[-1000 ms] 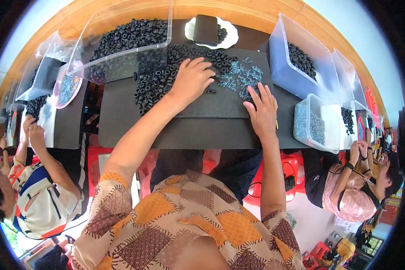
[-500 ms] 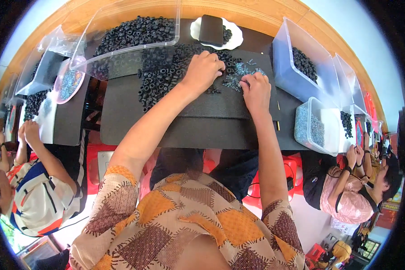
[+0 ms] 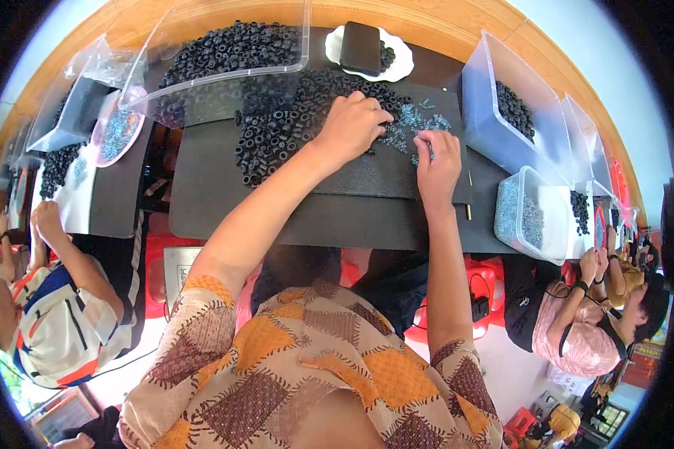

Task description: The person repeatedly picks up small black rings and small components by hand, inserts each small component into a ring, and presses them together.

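A spread of small black ring-shaped parts (image 3: 266,142) covers the left of a dark board (image 3: 363,178). Beside it, to the right, lies a scatter of tiny bluish clear pieces (image 3: 410,116). My left hand (image 3: 350,129) is over the right edge of the black rings, fingers bent together and pointing at the bluish pieces. Close to the near right side of those pieces is my right hand (image 3: 438,163), its thumb and fingers curled into a pinch. Whatever sits in either set of fingertips is too small or hidden to make out.
A clear bin (image 3: 307,45) of black rings tilts at the back left. Behind the board stands a white scalloped dish (image 3: 402,66) with a dark block (image 3: 360,47). On the right are a large bin (image 3: 479,112) and a small tub (image 3: 532,224). People sit on both sides.
My left hand has shifted right, nearer the bluish pieces. My right hand has drawn slightly right and toward me. The whole view has also shifted a little.
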Demonstrator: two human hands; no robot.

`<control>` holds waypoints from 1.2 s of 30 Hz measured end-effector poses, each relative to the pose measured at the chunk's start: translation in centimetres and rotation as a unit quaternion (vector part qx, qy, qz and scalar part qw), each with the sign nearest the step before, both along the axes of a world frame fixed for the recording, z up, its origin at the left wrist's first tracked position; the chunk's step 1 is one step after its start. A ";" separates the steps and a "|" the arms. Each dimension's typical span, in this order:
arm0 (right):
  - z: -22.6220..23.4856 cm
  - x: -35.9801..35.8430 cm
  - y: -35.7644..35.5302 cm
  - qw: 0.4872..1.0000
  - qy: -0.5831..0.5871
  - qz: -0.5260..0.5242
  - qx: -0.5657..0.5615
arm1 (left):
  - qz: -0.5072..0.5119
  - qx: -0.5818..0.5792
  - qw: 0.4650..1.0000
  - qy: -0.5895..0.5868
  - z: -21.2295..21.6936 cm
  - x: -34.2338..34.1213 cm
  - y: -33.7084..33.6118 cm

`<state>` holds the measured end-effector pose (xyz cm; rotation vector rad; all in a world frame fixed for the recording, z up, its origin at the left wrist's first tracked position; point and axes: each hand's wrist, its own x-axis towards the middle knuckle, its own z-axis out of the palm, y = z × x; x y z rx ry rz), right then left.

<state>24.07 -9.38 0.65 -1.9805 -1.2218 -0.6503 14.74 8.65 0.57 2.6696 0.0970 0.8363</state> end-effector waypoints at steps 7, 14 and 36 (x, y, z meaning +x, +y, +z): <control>0.3 -0.5 -0.2 0.997 -0.026 0.004 0.075 | -0.035 0.011 0.999 0.016 -0.2 1.2 0.8; -0.1 0.1 -0.9 0.995 -0.014 -0.020 0.098 | -0.114 -0.512 0.851 0.015 3.8 -4.7 1.3; 0.3 -10.0 -1.0 0.852 0.453 0.206 0.164 | -0.165 -0.654 0.737 -0.045 -0.9 -10.6 -3.8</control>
